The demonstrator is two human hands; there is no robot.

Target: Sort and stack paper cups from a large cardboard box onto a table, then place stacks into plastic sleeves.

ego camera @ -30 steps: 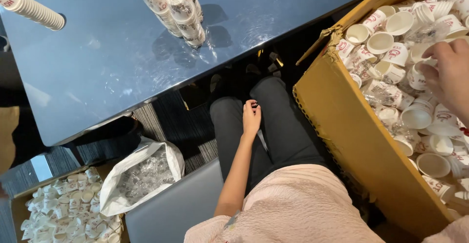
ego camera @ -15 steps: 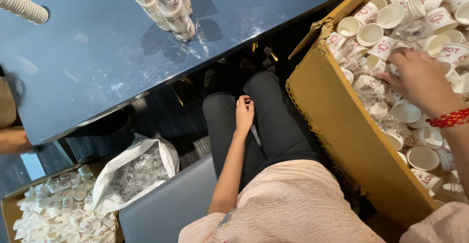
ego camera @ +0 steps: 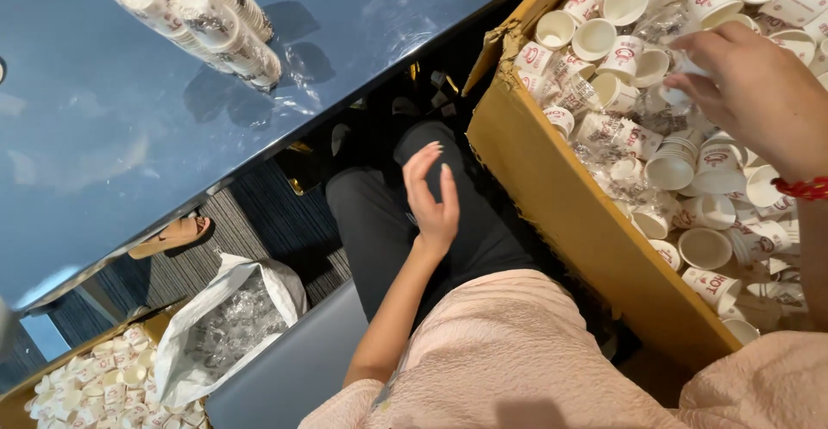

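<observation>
The right hand (ego camera: pixel 759 93) reaches into the cardboard box (ego camera: pixel 569 213) at about two o'clock in the view, its fingers spread and curled down among the loose paper cups (ego camera: pixel 681 170), the fingertips touching a cup and some clear wrapping near the top of the heap; whether they actually pinch anything cannot be told. A red bracelet (ego camera: pixel 802 189) sits on that wrist. The box is open-topped and crammed with small white cups bearing red print, lying every way: some mouth-up, some on their sides, a few nested in short stacks, with scraps of clear plastic film between them. The left hand (ego camera: pixel 434 196) rests over the lap at the centre, empty, palm turned sideways with the fingers loosely apart and slightly bent, touching nothing but the dark trousers. At eleven o'clock, on the blue table (ego camera: pixel 103 162), lie two sleeves of stacked cups (ego camera: pixel 203 24) wrapped in clear plastic. At seven o'clock on the floor a white bag (ego camera: pixel 228 325) gapes open, holding crumpled clear wrappers, and just beside it, at the lower left corner, a second box (ego camera: pixel 86 386) holds more small white cups.
</observation>
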